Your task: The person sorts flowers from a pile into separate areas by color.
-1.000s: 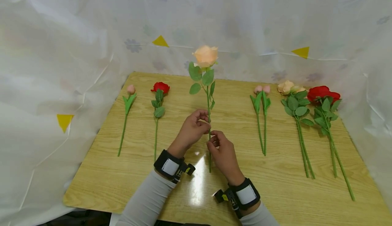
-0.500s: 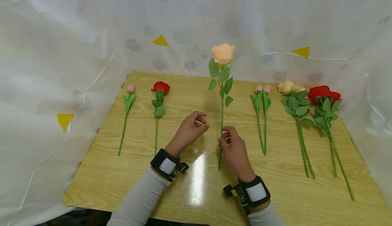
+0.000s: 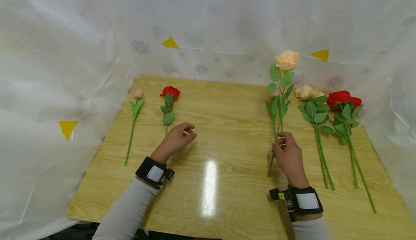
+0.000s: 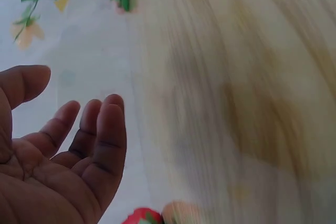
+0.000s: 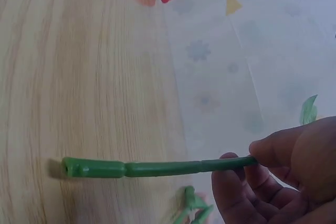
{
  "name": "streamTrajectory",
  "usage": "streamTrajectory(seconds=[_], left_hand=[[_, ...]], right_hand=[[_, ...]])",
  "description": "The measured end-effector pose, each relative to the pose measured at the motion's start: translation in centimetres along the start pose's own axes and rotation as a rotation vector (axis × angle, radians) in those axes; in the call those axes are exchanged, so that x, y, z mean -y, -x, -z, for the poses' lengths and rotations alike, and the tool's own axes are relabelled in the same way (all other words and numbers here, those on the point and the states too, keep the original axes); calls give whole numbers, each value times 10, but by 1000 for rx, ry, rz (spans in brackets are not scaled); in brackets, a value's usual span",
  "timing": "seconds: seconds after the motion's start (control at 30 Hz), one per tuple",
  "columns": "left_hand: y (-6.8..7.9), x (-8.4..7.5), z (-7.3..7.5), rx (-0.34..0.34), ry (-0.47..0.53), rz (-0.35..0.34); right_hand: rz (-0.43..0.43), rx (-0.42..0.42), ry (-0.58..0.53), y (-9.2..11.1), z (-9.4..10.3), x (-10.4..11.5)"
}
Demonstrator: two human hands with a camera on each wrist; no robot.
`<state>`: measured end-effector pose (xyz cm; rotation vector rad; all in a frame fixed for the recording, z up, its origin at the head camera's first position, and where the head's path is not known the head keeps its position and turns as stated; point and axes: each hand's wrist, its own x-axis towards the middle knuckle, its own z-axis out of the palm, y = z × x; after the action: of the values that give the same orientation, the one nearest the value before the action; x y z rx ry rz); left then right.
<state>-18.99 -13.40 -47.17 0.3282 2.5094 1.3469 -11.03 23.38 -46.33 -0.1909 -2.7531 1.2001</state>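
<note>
My right hand (image 3: 288, 157) pinches the green stem (image 5: 157, 169) of a peach rose (image 3: 287, 60) between thumb and fingers. The rose stands nearly upright, its leaves overlapping two pink tulips (image 3: 274, 110) on the table in the head view. The stem's cut end points toward the near side, close over the wood. My left hand (image 3: 178, 137) holds nothing; its fingers are loosely bent, as the left wrist view shows. It hovers beside the stem of a single red rose (image 3: 169, 92), covering part of that stem. A lone pink tulip (image 3: 138, 94) lies farther left.
On the right of the wooden table (image 3: 227, 124) lie peach roses (image 3: 304, 92) and, beyond them, red roses (image 3: 341, 99), stems toward the near edge. A pale curtain with yellow triangles (image 3: 170, 42) closes off the back and sides.
My left hand has let go of the peach rose's stem and drawn away to the left. My right hand has carried the rose rightward, over the two tulips.
</note>
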Motion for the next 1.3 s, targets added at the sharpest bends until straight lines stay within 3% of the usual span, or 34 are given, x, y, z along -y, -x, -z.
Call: streamTrajectory(seconds=[0.2,0.37,0.47,0.57,0.7,0.83,1.0,1.3], left_hand=[[8,20,28,-75,-124,36],[9,34,45,-157,-250,106],[10,39,53,-163,-330,163],[10,44,60,-124,-379,221],[9,44,64,-77,-405,268],[6,44,62,-67,-409,238],[3,46,60,-69,-411,213],[6,47,60,-99,-382,231]], right_hand=[[3,-10,170,-6,36,-29],[12,-22,302,-10,66,-54],[10,-35,359,-11,81,-67],[-5,-39,407,-13,90,-76],[-27,-35,454,-15,96,-86],[-63,-16,486,-15,96,-95],[-123,65,507,-16,93,-102],[-94,80,515,-16,93,-107]])
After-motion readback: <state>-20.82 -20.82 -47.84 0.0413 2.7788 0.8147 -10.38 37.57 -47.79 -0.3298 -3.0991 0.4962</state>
